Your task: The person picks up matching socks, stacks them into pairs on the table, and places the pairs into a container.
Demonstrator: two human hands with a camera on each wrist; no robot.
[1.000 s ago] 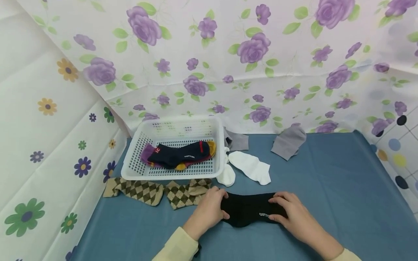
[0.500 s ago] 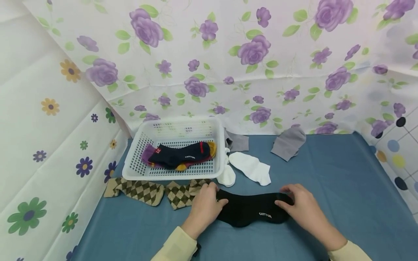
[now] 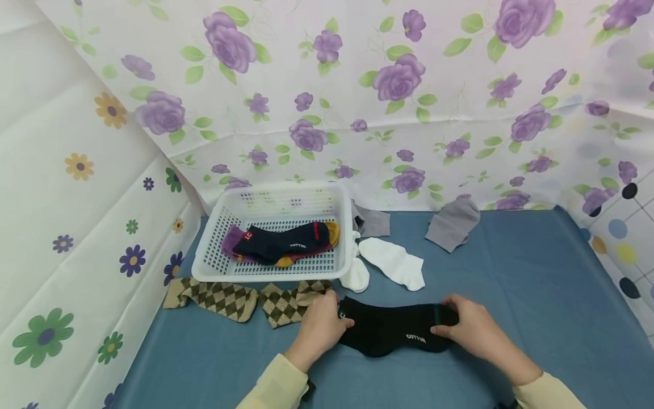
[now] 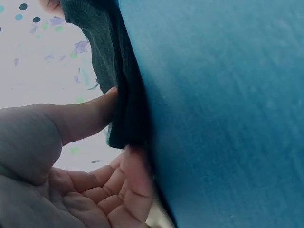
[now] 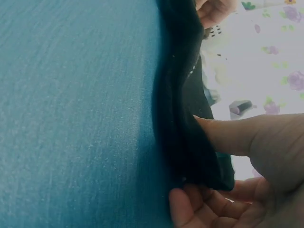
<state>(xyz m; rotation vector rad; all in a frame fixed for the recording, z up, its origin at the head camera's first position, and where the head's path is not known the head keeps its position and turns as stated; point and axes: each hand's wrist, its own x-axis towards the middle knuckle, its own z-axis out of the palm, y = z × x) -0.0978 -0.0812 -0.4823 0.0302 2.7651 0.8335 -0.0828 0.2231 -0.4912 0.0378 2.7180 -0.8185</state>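
A black sock (image 3: 388, 328) with white "COTTON" lettering lies lengthwise just above the blue cloth, between my two hands. My left hand (image 3: 321, 325) pinches its cuff end beside a small green label; in the left wrist view the thumb (image 4: 97, 111) is on one face and the fingers curl behind the edge. At the toe end, near a dark teal stripe, my right hand (image 3: 472, 325) pinches the sock. The right wrist view has that thumb (image 5: 228, 135) on the sock and the fingers under its end. Whether it is one sock or two stacked is unclear.
Behind, a white basket (image 3: 265, 278) holds a navy sock (image 3: 281, 243) over purple and yellow ones. Argyle socks (image 3: 225, 298) lie along its front. White socks (image 3: 393, 262) and grey socks (image 3: 452, 224) lie to its right. Flowered sheets (image 3: 357, 142) border the blue cloth (image 3: 536, 284).
My left hand has shifted slightly left along the cuff, uncovering the green label. My right hand has moved right to the toe end, so the sock's teal stripe shows.
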